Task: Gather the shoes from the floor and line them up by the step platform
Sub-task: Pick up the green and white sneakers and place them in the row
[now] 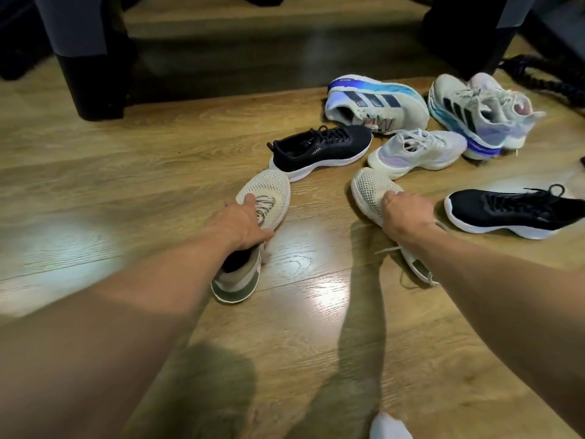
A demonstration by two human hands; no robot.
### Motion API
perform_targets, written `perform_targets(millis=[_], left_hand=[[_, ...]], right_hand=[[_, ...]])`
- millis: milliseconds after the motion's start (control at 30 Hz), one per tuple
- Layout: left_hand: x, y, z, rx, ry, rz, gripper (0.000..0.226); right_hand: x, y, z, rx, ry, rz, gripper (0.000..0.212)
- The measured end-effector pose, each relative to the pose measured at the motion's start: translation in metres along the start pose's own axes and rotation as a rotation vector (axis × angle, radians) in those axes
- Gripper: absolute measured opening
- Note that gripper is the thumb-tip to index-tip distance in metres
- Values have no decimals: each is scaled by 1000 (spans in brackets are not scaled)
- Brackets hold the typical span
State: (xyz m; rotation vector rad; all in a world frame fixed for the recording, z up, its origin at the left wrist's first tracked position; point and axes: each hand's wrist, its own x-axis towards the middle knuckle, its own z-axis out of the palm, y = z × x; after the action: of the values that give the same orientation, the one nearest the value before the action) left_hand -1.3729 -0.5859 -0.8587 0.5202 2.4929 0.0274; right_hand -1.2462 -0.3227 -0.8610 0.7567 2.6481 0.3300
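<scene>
Cream mesh fills both grips. Starting at the left, I have the left hand [240, 223] over the laces of the left cream shoe [269, 188], thumb on top and fingers [264, 234] curled round its side. It sits on the floor [95, 185] with its heel toward me. Across the gap, the right hand [408, 217] grips the right cream shoe [368, 188] at mid-upper with bunched knuckles (fingertips tucked under, so I cannot tell how deep that hold goes).

Both look light and soft to me. The mesh will give, so the collar or heel should be the firmer hold, and the loose lace may trail.

Further back lie a black shoe [319, 147], a striped shoe [376, 99], a lilac-white shoe [418, 150], a second striped shoe [465, 122] and another black shoe [512, 210], all ungathered.

The step platform [253, 30] is dim, its edge hard to make out. The second striped shoe overlaps a pale one behind it.
</scene>
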Motion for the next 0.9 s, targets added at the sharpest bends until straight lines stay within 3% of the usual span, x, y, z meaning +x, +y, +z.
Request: perform_targets(millis=[200,267,400,533,700,800,900], left_hand=[[-7,-16,-9,-38,-64,65,99],[-11,-15,-11,-9,-55,53,92],[-15,-11,-15,19,-42,56,77],[-16,-15,-17,9,-47,51,70],[-17,-16,-17,-8,-55,52,70],[-16,-13,-16,35,-43,69,72],[-15,-11,-15,80,-35,85,70]], right_hand=[[-3,-14,-31,390,-11,-104,27],[-1,-23,-44,705,-106,-155,28],[-8,-33,-57,1513,-371,-36,27],[-12,-30,-54,1850,-539,12,30],[-10,-26,-60,1736,-459,55,20],[-7,-32,-65,1427,-266,121,9],[-3,-43,-69,950,-47,49,21]])
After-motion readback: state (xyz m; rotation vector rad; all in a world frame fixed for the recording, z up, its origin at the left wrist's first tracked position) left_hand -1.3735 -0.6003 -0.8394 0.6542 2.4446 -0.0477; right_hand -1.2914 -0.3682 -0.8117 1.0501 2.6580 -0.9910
